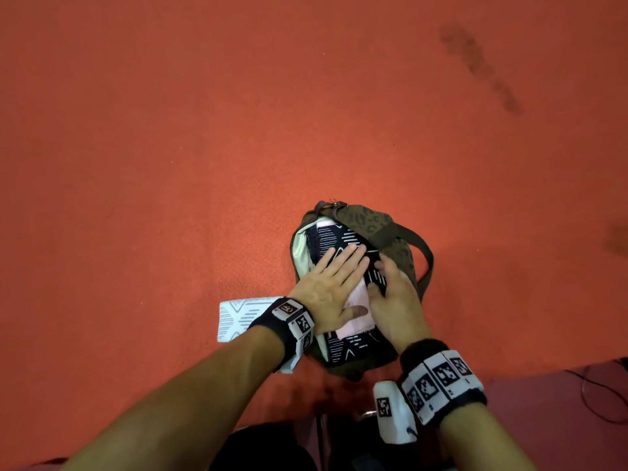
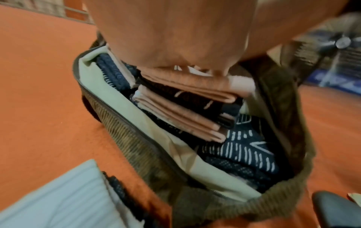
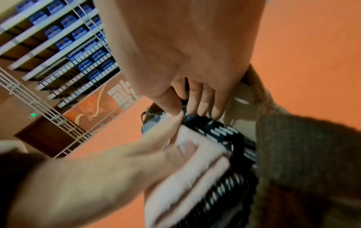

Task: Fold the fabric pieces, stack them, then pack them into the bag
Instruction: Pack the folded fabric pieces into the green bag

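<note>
Bag, one, olive-brown corduroy, lies unzipped on the orange surface, close to the near edge and slightly right of centre. I count two strap loops: a small one at the far end and a long strap arching out on the right side.

Inside the bag I see a stack of folded fabric pieces, dark navy with white line patterns and pale pink backs; the left wrist view shows several layers, but I cannot give an exact count. One further folded piece, white with a grey pattern, lies on the surface just left of the bag, partly under my left wrist.

My left hand lies flat, fingers straight and together, pressing on top of the stack. My right hand is at the right side of the opening, fingers bent down onto the dark fabric beside the bag's right wall; I cannot tell whether they pinch anything. The two hands are just beside each other.

The bag's pale lining stands open along the left edge. Wide bare surface extends beyond and to both sides of the bag.
</note>
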